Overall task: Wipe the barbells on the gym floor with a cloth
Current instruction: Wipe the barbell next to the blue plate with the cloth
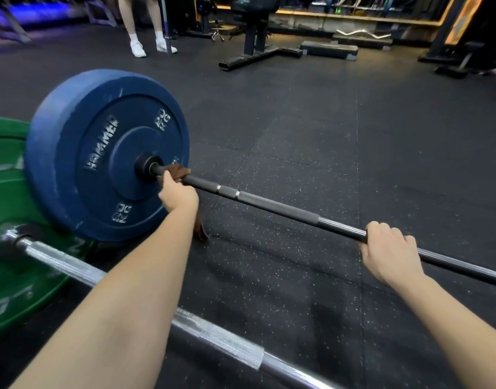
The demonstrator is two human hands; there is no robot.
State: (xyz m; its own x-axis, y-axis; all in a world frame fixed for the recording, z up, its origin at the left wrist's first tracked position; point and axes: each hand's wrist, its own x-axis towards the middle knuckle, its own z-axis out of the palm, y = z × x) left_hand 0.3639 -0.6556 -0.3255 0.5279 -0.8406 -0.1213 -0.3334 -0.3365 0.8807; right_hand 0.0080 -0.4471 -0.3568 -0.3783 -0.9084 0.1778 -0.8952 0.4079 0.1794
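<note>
A black barbell bar [272,206] runs from a blue 20 kg plate [100,153] down to the right edge. My left hand [178,193] grips a brown cloth [179,171] wrapped around the bar right beside the plate's hub; a loose end of the cloth hangs below my wrist. My right hand [388,252] is closed around the same bar farther right, on its smooth section. A second, chrome barbell [221,339] lies nearer to me, with a green plate [8,262] at the left.
Black speckled rubber flooring [311,136] spreads out beyond the bars. Another person's legs in white shoes [137,47] stand at the back left. A black bench frame [258,51] and a step platform [329,49] sit at the back centre.
</note>
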